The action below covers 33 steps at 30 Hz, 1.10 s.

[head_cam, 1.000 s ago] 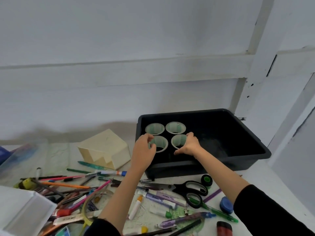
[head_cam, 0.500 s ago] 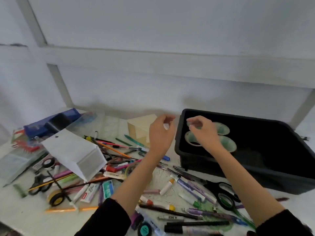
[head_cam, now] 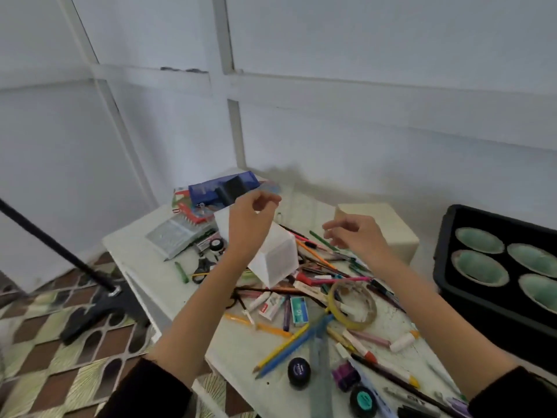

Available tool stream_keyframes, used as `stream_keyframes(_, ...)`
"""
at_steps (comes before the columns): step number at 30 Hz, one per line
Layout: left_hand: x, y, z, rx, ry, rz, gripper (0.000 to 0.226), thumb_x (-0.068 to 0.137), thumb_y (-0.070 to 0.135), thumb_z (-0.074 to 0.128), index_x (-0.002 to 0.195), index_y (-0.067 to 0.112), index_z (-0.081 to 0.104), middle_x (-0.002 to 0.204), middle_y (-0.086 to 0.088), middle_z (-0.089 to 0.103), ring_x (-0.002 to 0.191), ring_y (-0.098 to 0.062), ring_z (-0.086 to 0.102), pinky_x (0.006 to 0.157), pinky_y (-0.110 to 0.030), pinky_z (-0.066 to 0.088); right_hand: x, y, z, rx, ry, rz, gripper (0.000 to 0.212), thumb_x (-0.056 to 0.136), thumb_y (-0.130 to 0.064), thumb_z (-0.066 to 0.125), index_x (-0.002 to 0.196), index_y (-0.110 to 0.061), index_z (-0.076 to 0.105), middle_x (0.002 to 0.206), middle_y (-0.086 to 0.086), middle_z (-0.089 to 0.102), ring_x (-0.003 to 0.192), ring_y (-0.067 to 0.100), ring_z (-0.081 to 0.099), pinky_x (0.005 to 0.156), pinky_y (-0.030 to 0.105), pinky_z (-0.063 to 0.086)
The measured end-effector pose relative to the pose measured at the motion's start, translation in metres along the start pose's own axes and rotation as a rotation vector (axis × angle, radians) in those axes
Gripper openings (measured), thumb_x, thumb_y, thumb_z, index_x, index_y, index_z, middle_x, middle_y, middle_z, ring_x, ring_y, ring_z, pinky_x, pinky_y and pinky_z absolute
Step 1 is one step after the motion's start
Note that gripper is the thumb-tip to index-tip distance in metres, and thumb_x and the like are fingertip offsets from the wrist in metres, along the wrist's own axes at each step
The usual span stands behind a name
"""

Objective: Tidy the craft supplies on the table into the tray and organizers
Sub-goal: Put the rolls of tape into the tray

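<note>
Both hands hover above the cluttered table and hold nothing. My left hand (head_cam: 250, 224) is raised over a white box organizer (head_cam: 271, 260) that lies on its side among the pens, its fingers loosely curled. My right hand (head_cam: 355, 236) floats to the right of that box, fingers relaxed. The black tray (head_cam: 446, 267) stands at the far right with several green cups (head_cam: 479, 267) inside. Pens, pencils and markers (head_cam: 316, 267) lie scattered across the middle of the table.
A cream box (head_cam: 388, 233) sits behind my right hand. A blue case (head_cam: 217, 191), booklets and small scissors (head_cam: 202, 267) lie at the table's far left. A tape roll (head_cam: 352, 306), round tins (head_cam: 298, 372) and glue sticks lie near me. A black stand (head_cam: 90, 297) is on the floor left.
Both hands let go of the green cups in the tray and moved left over the pens and white box. The view swung left, so the tray now sits at the right edge.
</note>
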State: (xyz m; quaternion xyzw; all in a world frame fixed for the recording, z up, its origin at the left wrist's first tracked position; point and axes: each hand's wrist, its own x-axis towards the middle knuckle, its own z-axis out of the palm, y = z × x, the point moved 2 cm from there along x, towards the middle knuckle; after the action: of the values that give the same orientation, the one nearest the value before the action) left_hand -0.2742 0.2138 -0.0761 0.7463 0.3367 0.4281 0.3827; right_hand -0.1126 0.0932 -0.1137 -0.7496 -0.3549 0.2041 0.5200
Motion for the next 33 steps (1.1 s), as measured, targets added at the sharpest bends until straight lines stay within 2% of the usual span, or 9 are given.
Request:
stream_keyframes(3,0.028,-0.029,-0.042,-0.010,0.121,-0.097,0.019,0.085,0.006,0.054,0.088,0.013,0.071,0.088,-0.001,0.070,0.080,-0.013,0.061,0.075,-0.023,0.047,0.014,-0.013,0.024,-0.034,-0.041,0.052,0.020,0.089,-0.003,0.054,0.092,-0.014,0.070,0.085,0.001,0.071,0.076,0.015,0.066,0.068,0.018,0.053)
stream_keyframes(8,0.080,-0.079,-0.085,-0.039,0.184,-0.236,0.016,0.086,0.004,0.055,0.095,0.003,0.068,0.089,-0.008,0.066,0.071,-0.011,0.057,0.062,-0.018,0.046,0.052,-0.026,0.063,0.028,-0.032,0.106,0.020,0.088,-0.002,0.054,0.096,-0.009,0.071,0.086,0.006,0.072,0.076,0.018,0.065,0.075,0.028,0.054)
stream_keyframes(14,0.145,-0.149,-0.085,-0.135,0.052,-0.457,0.016,0.091,0.018,0.054,0.092,0.004,0.061,0.090,-0.010,0.060,0.082,-0.022,0.055,0.074,-0.032,0.048,0.110,-0.052,0.124,0.018,0.063,0.088,0.015,0.085,-0.001,0.060,0.090,-0.010,0.071,0.081,0.006,0.069,0.067,0.015,0.063,0.066,0.021,0.053)
stream_keyframes(17,0.174,-0.179,-0.073,-0.163,-0.052,-0.583,0.031,0.095,0.026,0.046,0.108,0.001,0.058,0.102,-0.014,0.060,0.088,-0.027,0.055,0.079,-0.036,0.046,0.141,-0.061,0.159,-0.100,0.053,0.062,0.016,0.082,-0.004,0.065,0.098,-0.005,0.070,0.085,0.002,0.064,0.077,0.016,0.059,0.068,0.022,0.047)
stream_keyframes(23,0.201,-0.199,-0.047,-0.423,-0.077,-0.751,0.048,0.099,0.045,0.031,0.118,0.009,0.056,0.114,-0.014,0.059,0.103,-0.033,0.058,0.084,-0.038,0.047,0.185,-0.055,0.207,-0.312,-0.122,0.031,0.067,0.072,-0.032,0.080,0.128,-0.012,0.049,0.122,0.002,0.050,0.116,0.021,0.048,0.091,0.028,0.039)
stream_keyframes(25,0.203,-0.203,-0.049,-0.449,0.008,-0.735,0.051,0.099,0.046,0.029,0.114,0.008,0.059,0.118,-0.014,0.058,0.107,-0.032,0.055,0.087,-0.041,0.044,0.196,-0.049,0.223,-0.413,-0.172,0.043,0.095,0.061,-0.054,0.080,0.138,-0.020,0.037,0.132,0.000,0.049,0.120,0.021,0.048,0.097,0.035,0.042)
stream_keyframes(27,0.205,-0.209,-0.054,-0.481,0.069,-0.707,0.047,0.100,0.041,0.030,0.109,0.006,0.060,0.119,-0.015,0.058,0.100,-0.029,0.055,0.075,-0.037,0.045,0.207,-0.047,0.239,-0.541,-0.185,0.023,0.107,0.051,-0.069,0.075,0.136,-0.020,0.033,0.128,-0.001,0.053,0.113,0.022,0.053,0.094,0.041,0.047)
stream_keyframes(31,0.200,-0.218,-0.068,-0.476,0.098,-0.720,0.040,0.100,0.026,0.032,0.119,0.002,0.057,0.123,-0.018,0.057,0.109,-0.031,0.055,0.086,-0.037,0.045,0.214,-0.053,0.250,-0.578,-0.069,-0.019,0.076,0.059,-0.053,0.081,0.113,-0.010,0.049,0.103,0.005,0.062,0.091,0.024,0.060,0.087,0.043,0.050)
stream_keyframes(33,0.201,-0.225,-0.077,-0.462,0.065,-0.741,0.037,0.100,0.019,0.031,0.117,-0.003,0.056,0.116,-0.019,0.058,0.104,-0.031,0.058,0.072,-0.030,0.048,0.210,-0.057,0.242,-0.380,0.001,0.016,0.069,0.060,-0.048,0.082,0.107,-0.010,0.051,0.101,0.005,0.061,0.091,0.022,0.059,0.081,0.042,0.053)
